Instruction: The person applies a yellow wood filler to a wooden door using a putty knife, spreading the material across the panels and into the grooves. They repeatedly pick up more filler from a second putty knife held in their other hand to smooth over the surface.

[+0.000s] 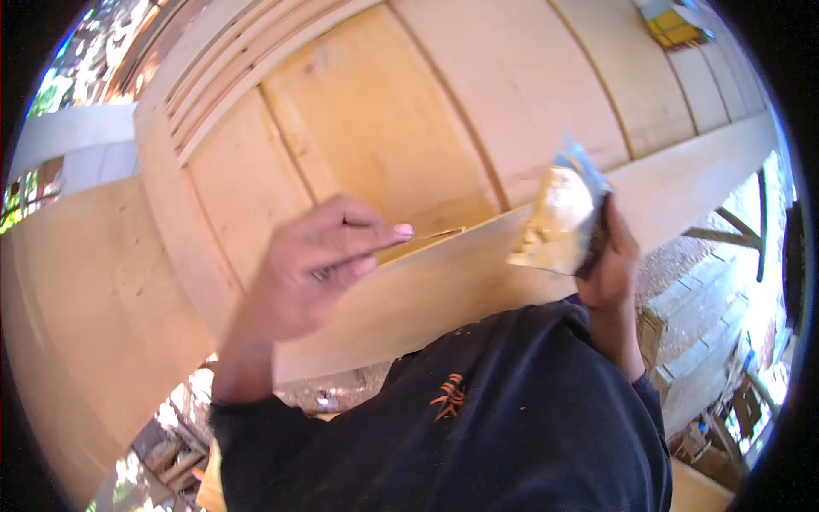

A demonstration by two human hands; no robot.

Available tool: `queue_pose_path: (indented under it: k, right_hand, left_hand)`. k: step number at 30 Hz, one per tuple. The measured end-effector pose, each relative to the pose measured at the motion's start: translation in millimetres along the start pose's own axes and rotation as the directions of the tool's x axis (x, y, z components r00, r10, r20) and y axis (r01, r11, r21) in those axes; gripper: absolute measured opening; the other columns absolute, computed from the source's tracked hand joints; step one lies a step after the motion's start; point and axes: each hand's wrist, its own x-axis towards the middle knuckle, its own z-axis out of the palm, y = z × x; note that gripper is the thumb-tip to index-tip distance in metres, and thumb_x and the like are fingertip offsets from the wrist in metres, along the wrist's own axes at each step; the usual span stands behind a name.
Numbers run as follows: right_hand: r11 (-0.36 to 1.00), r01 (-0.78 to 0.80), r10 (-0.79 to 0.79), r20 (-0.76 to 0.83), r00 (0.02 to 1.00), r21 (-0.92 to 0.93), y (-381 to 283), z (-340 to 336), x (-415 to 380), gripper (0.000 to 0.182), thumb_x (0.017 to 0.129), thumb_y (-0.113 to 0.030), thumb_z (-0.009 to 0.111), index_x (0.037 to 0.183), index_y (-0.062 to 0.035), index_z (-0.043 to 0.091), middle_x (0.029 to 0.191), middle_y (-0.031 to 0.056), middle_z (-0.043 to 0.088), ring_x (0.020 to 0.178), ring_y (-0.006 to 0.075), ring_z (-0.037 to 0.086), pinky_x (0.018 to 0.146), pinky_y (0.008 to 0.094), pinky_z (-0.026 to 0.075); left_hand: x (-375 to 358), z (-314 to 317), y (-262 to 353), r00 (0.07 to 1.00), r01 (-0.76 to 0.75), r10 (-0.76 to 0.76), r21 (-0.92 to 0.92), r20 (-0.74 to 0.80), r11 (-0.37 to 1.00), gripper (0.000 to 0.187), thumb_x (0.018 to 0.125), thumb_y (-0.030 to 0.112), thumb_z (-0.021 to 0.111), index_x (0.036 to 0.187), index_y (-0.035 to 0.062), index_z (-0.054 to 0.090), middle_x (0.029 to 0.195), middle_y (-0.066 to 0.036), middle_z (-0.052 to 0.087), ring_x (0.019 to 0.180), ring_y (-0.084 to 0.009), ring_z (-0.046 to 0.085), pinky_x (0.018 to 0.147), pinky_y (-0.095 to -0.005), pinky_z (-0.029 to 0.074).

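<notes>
My left hand hovers over the near edge of a wooden panel, fingers curled and pointing right. A small dark bit shows between its index finger and thumb, and a thin line lies just beyond the fingertip; blur hides whether they belong to one held thing. On the right, my right hand is closed around a crumpled clear plastic bag with pale yellow stuff in it. The bag is held tilted above the near rail of the panel.
A yellow packet lies on the panel's far right. A broad wooden board stands at the left. Slats run along the upper left. Grey blocks and a dark metal leg are at the right below.
</notes>
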Motion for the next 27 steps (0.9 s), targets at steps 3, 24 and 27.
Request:
queue_pose_path:
  k: [3, 24, 27]
  right_hand:
    - [1.000, -0.015, 0.015, 0.058, 0.998, 0.006, 2.8, 17.6, -4.8, 0.039, 0.099, -0.029, 0.034, 0.125, -0.0016, 0.045, 0.115, 0.0122, 0.057, 0.106, 0.0191, 0.056, 0.095, 0.0344, 0.043]
    - [0.980, 0.130, -0.144, 0.086, 0.986, 0.151, -17.8, -26.7, -56.6, 0.039, 0.099, -0.030, 0.037, 0.122, -0.0002, 0.049, 0.118, 0.0142, 0.058, 0.109, 0.0227, 0.057, 0.097, 0.0371, 0.044]
    - [0.987, 0.093, -0.098, 0.031, 0.995, 0.132, -6.6, -35.0, -58.1, 0.040, 0.099, -0.028, 0.036, 0.124, 0.0002, 0.047, 0.122, 0.0143, 0.056, 0.111, 0.0234, 0.056, 0.097, 0.0382, 0.043]
  left_hand:
    - [-9.3, 59.2, -6.0, 0.927, -0.176, 0.169, 0.010, -0.335, 0.984, 0.027, 0.087, 0.004, 0.057, 0.113, 0.0056, 0.062, 0.102, -0.016, 0.060, 0.089, -0.0276, 0.061, 0.077, -0.0325, 0.049]
    - [-7.6, 17.5, -19.0, 0.954, -0.229, -0.040, 0.805, 0.298, 0.547, 0.033, 0.074, 0.002, 0.049, 0.104, 0.0074, 0.062, 0.109, -0.006, 0.062, 0.100, -0.0246, 0.059, 0.092, -0.0357, 0.045]
    - [23.4, 18.7, -27.0, 0.887, -0.372, -0.004, 0.722, 0.461, 0.583, 0.030, 0.078, 0.007, 0.049, 0.103, 0.0092, 0.064, 0.102, -0.005, 0.064, 0.095, -0.0228, 0.059, 0.088, -0.0346, 0.045]
